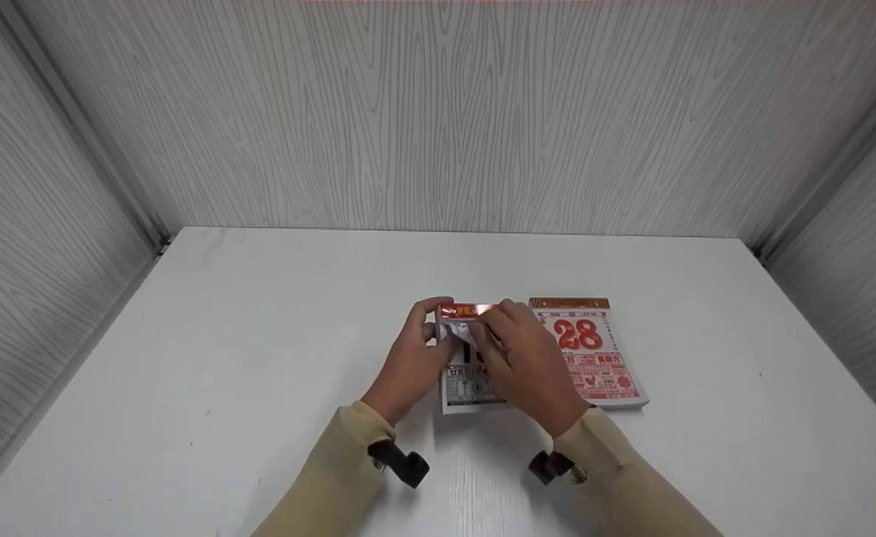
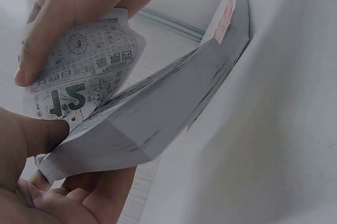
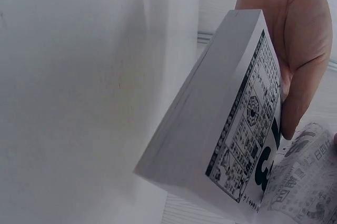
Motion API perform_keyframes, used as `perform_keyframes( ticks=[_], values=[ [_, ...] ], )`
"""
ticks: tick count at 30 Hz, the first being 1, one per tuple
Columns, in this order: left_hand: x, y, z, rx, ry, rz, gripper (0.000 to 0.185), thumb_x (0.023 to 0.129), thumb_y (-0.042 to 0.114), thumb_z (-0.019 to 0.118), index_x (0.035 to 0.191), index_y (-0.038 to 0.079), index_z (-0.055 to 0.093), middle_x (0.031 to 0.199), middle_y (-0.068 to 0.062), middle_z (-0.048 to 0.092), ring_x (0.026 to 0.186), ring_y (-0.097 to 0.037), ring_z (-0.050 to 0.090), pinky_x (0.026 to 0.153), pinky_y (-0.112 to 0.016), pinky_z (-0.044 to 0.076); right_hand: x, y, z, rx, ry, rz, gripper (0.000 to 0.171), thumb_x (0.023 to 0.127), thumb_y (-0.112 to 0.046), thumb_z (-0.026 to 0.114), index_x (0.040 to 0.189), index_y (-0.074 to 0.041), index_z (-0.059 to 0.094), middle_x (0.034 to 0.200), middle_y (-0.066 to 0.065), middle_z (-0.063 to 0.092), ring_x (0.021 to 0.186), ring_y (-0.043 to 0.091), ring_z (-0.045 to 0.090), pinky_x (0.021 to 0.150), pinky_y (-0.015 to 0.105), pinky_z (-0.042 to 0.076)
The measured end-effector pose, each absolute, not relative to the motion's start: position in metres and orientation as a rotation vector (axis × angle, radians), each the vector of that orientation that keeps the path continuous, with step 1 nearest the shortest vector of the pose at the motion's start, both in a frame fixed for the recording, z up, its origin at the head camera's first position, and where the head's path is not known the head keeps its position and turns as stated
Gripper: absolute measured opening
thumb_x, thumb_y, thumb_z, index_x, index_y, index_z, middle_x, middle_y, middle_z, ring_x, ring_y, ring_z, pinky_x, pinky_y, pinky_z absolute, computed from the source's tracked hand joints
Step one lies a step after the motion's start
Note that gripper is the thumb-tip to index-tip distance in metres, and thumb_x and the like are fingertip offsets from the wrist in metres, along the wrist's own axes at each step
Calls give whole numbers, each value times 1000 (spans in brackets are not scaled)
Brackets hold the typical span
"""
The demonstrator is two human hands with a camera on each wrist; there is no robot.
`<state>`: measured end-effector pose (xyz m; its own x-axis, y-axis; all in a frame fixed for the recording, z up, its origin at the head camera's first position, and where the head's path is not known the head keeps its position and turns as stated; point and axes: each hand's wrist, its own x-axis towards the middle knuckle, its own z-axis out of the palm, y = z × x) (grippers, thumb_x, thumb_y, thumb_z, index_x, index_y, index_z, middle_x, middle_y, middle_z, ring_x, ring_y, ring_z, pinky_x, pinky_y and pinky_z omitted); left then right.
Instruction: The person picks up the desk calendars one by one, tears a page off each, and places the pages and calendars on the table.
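A thick tear-off calendar pad (image 1: 468, 388) lies at the middle of the white table (image 1: 259, 358), with black print and a red header strip. My left hand (image 1: 430, 321) grips its left side near the top, thumb (image 2: 37, 134) pressed on the stack's edge (image 2: 158, 124). My right hand (image 1: 494, 328) pinches the top sheet (image 2: 84, 76) and holds it curled up off the pad. In the right wrist view the pad (image 3: 210, 129) stands tilted, with the left hand (image 3: 300, 50) behind it and the lifted sheet (image 3: 305, 187) at the lower right.
A second calendar pad (image 1: 591, 350) showing a red 28 lies flat just right of the hands, touching or nearly touching the first. Grey wood-grain walls (image 1: 438, 112) close the table at the back and both sides.
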<state>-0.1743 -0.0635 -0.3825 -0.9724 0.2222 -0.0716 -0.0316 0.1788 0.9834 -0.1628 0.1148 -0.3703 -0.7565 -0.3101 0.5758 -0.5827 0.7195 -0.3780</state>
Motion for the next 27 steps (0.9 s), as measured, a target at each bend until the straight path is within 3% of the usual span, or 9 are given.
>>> perform_keyframes(
  ticks=[7,12,16,20,27],
  values=[
    [-177,-67,-382,224,2220,1939,53,107,29,57,155,27,35,132,-6,66,108,-19,68,103,-48,46,-172,115,-354,681,-2453,815,13,103,-21,67,109,-10,72,97,0,73,79,10,60,70,28,55],
    [-179,-68,-383,249,2204,1959,52,107,27,56,155,25,35,129,-6,67,107,-20,67,102,-47,44,-183,116,-348,755,-2378,825,13,102,-19,68,104,-7,74,88,2,76,66,9,57,60,27,52],
    [-178,-69,-382,253,2201,1968,51,107,27,56,154,26,36,127,-7,67,107,-20,66,101,-46,46,-192,117,-343,794,-2340,827,17,103,-21,67,101,-7,77,87,3,76,65,9,58,60,27,52],
    [-179,-70,-382,257,2156,1994,52,107,28,56,155,24,35,124,-10,66,101,-21,69,91,-39,52,-199,116,-339,797,-2318,809,18,102,-21,67,98,-7,77,88,3,76,71,11,63,65,31,55],
    [-182,-75,-387,224,1993,2088,58,104,19,59,155,20,33,127,-15,64,98,-24,72,78,-33,58,-207,112,-336,838,-2359,846,16,100,-18,69,91,-8,77,78,1,74,59,8,56,54,25,48]
  ],
)
